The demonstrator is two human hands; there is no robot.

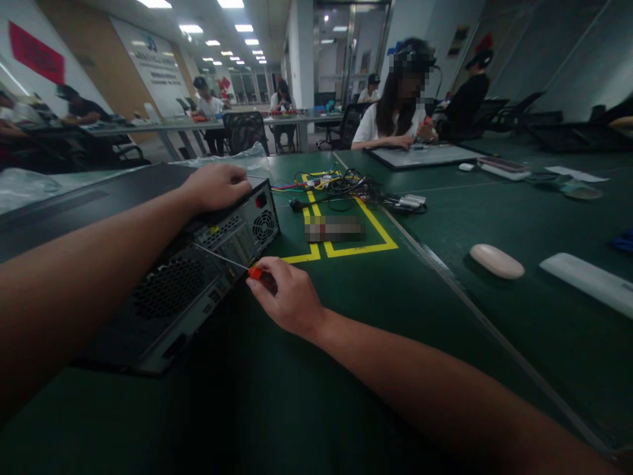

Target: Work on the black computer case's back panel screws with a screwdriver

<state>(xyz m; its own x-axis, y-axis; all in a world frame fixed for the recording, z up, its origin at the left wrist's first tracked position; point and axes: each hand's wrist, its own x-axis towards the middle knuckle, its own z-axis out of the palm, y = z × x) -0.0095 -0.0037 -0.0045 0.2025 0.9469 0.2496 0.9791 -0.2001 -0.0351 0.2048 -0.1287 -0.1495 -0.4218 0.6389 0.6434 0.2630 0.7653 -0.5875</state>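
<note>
A black computer case (163, 290) lies on the green table at the left, its rear panel with vents and slots turned toward the right front. My right hand (289, 293) grips the orange handle of a screwdriver (256, 272). The thin shaft reaches left to the rear panel, its tip by the upper edge of the slots. My left hand (216, 187) rests on top of the case near the power supply corner, its fingers curled at the edge; whether it holds anything small is hidden.
Bundled cables (353, 188) and a blurred object (336, 228) lie by yellow tape lines (363, 250). Farther right are an oval pinkish case (496, 260) and a long white object (588, 280). Across the table a person works over a flat panel (425, 156).
</note>
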